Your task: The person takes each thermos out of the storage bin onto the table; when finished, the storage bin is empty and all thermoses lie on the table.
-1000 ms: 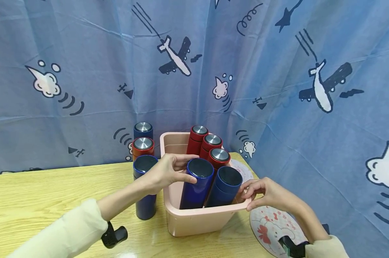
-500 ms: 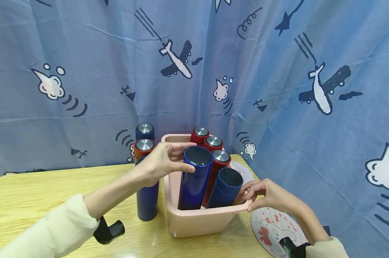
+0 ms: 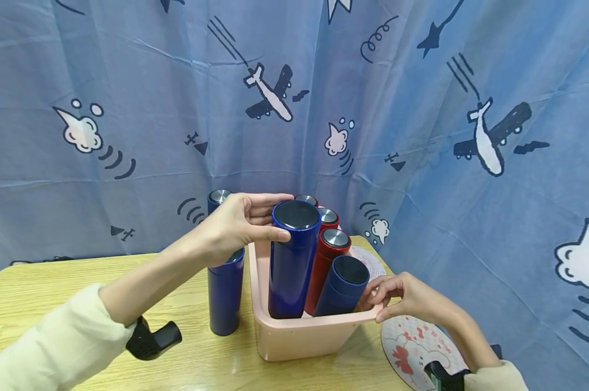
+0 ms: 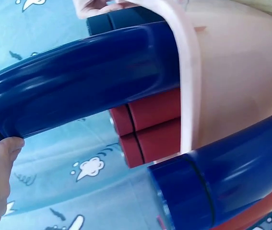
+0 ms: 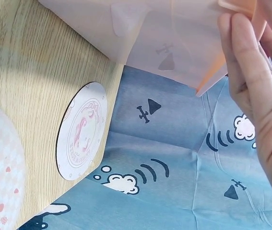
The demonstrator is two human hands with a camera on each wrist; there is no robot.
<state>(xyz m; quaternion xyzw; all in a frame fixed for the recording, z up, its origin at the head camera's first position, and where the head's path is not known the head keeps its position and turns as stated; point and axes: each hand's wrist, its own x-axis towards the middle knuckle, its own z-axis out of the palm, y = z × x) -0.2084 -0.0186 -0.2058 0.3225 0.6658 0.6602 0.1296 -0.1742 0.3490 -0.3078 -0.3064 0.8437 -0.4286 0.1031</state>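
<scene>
My left hand [image 3: 233, 228] grips a shiny blue thermos flask [image 3: 292, 277] near its dark lid, thumb in front and fingers behind. The flask stands nearly upright, its lower end inside the pink bin [image 3: 299, 342], its top well above the rim. With thumb and fingers, my right hand [image 3: 413, 297] pinches the bin's front right corner. Inside the bin, a darker blue flask [image 3: 340, 290] leans to the right beside several red flasks [image 3: 329, 252] with silver lids. In the left wrist view, the held blue flask [image 4: 88, 79] slants out past the bin's rim [image 4: 191, 81].
Left of the bin stands another blue flask [image 3: 225, 304] on the wooden table [image 3: 152, 293]. A dark blue flask with a silver lid [image 3: 220, 196] shows farther back, partly hidden by the left hand. Round printed mats [image 3: 416, 347] lie on the right, before a patterned blue curtain [image 3: 143, 81].
My left hand has raised the blue flask steadily, so its lid now rises above the neighbouring red ones. The right hand keeps its place at the bin's corner.
</scene>
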